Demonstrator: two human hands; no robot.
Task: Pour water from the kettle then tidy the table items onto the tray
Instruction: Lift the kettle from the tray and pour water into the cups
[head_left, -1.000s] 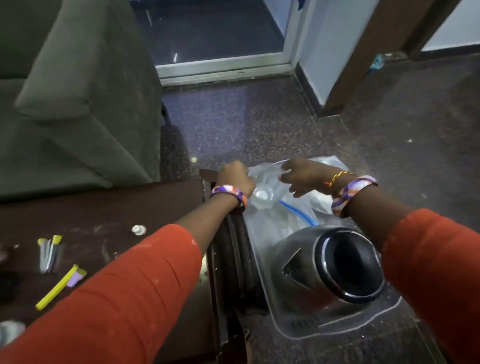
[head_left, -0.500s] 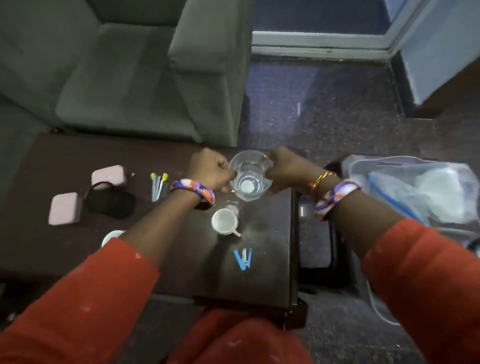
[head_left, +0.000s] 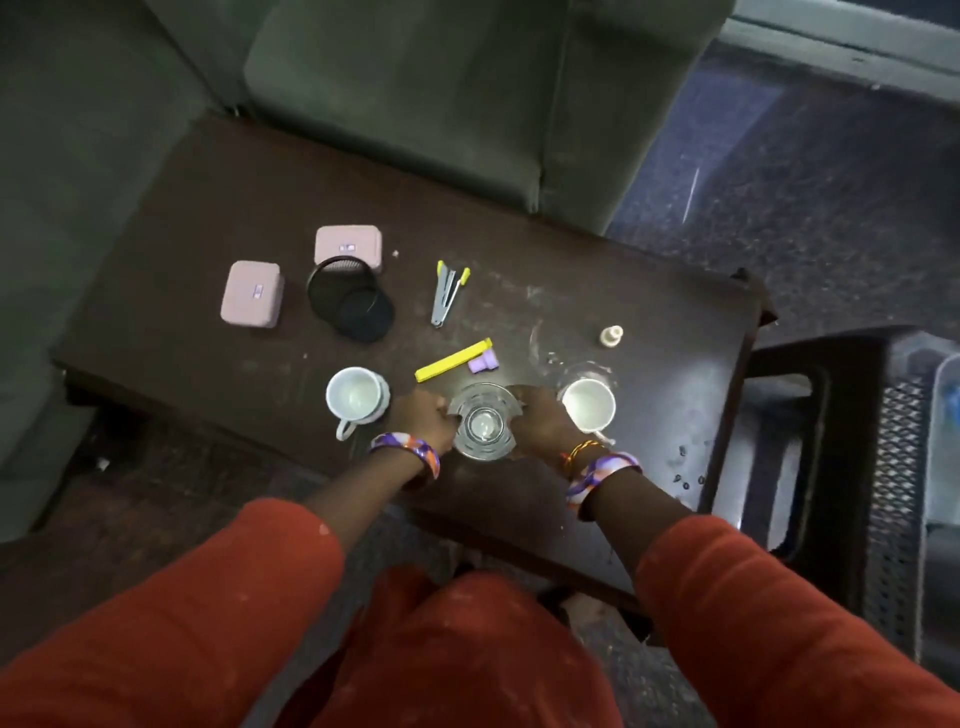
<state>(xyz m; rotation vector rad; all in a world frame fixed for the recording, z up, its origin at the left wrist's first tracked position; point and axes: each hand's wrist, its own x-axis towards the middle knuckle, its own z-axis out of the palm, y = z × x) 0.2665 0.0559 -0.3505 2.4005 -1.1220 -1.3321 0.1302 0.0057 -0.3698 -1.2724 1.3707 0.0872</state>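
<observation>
A clear glass tumbler (head_left: 483, 421) is held over the near edge of the dark wooden table (head_left: 208, 218), seen from above. My left hand (head_left: 422, 420) grips its left side and my right hand (head_left: 540, 423) its right side. A white cup (head_left: 588, 405) stands just right of my right hand, and another white cup on a saucer (head_left: 357, 397) just left of my left hand. Beyond the glass lie a yellow stick with a purple piece (head_left: 454, 360). The kettle and the tray are out of view.
Two pink boxes (head_left: 252, 293) (head_left: 348, 245), a tipped black mesh pot (head_left: 347, 297), grey-yellow clips (head_left: 448, 293) and a small white stopper (head_left: 611, 335) lie farther back. A grey sofa (head_left: 415, 88) borders the table's far side. A dark stool (head_left: 810, 431) stands at the right.
Both hands carried the glass from the clear tray on the floor at the right over to the table, then toward its near edge between the two cups. The view swung left.
</observation>
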